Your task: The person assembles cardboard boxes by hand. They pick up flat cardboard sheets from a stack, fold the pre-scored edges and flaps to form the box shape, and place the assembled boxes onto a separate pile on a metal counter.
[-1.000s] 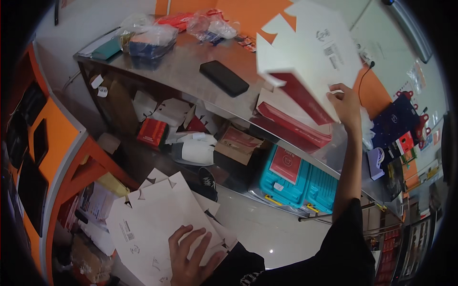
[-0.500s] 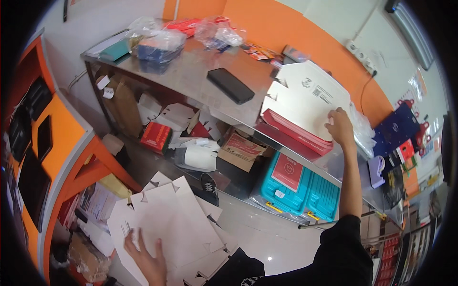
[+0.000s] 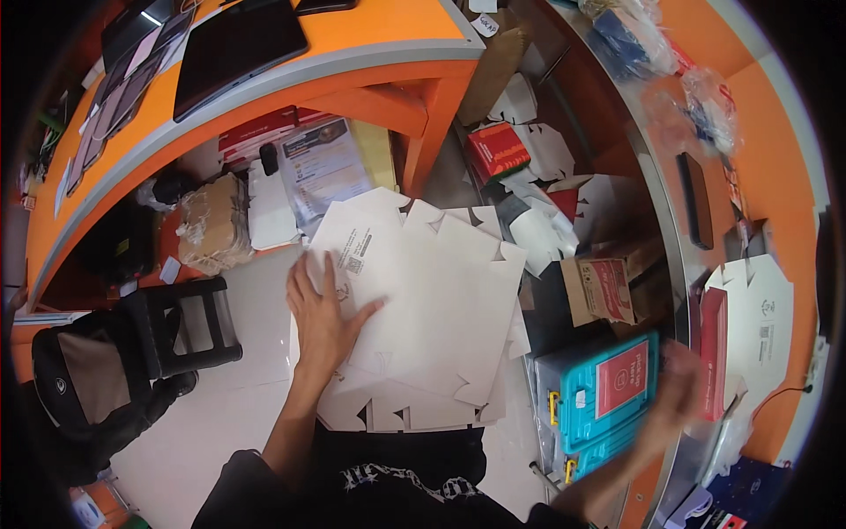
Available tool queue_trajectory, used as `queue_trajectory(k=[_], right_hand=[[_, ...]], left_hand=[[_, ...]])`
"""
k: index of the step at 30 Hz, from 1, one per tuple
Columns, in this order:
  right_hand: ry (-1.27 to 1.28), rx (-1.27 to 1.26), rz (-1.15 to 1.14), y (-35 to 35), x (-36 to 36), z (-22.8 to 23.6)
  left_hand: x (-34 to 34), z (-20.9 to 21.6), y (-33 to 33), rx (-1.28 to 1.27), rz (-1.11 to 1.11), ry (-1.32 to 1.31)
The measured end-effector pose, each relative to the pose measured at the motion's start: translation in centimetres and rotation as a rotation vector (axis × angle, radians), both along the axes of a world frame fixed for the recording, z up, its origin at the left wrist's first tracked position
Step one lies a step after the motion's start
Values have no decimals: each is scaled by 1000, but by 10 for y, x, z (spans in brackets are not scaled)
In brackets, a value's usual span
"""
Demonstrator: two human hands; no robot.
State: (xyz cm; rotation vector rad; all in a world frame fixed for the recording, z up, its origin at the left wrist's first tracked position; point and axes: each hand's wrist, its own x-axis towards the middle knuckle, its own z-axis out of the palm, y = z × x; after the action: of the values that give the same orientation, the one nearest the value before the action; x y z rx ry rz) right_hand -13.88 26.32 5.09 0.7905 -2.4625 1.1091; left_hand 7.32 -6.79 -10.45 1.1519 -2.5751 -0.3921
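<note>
A loose pile of flat white cardboard box blanks (image 3: 432, 300) lies across my lap, with notched corners and small dark print on the top one. My left hand (image 3: 322, 310) rests on that pile near its left edge, fingers spread and thumb apart. Over at the right, my right hand (image 3: 677, 381) is smeared by motion beside the metal table's edge, and its fingers cannot be made out. Close to it on the table is a stack of similar blanks (image 3: 756, 322) with red sides (image 3: 714, 353).
Teal lidded boxes (image 3: 577, 406) stand below the metal table (image 3: 648, 167), near a brown carton (image 3: 608, 286) and a red box (image 3: 498, 150). A black phone (image 3: 694, 201) lies on the table. An orange counter (image 3: 352, 66) holds tablets; a black stool (image 3: 181, 326) stands left.
The view has swung left and down toward my lap. My right hand has come off the stack on the table. My left hand remains spread on the blanks.
</note>
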Motion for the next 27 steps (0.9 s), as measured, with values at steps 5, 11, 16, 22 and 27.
queue_trajectory(k=[5, 11, 16, 22, 27], right_hand=[[-358, 216, 17, -104, -3, -166], [-520, 367, 21, -126, 9, -211], [-372, 337, 54, -116, 13, -203], [-1205, -785, 323, -95, -3, -161], [-1261, -829, 485, -84, 2, -140]], left_hand=[[5, -16, -28, 55, 111, 60], [4, -2, -32, 151, 129, 116], [5, 34, -31, 772, 129, 464], [29, 84, -51, 1108, -138, 956], [22, 83, -70, 439, -4, 542]])
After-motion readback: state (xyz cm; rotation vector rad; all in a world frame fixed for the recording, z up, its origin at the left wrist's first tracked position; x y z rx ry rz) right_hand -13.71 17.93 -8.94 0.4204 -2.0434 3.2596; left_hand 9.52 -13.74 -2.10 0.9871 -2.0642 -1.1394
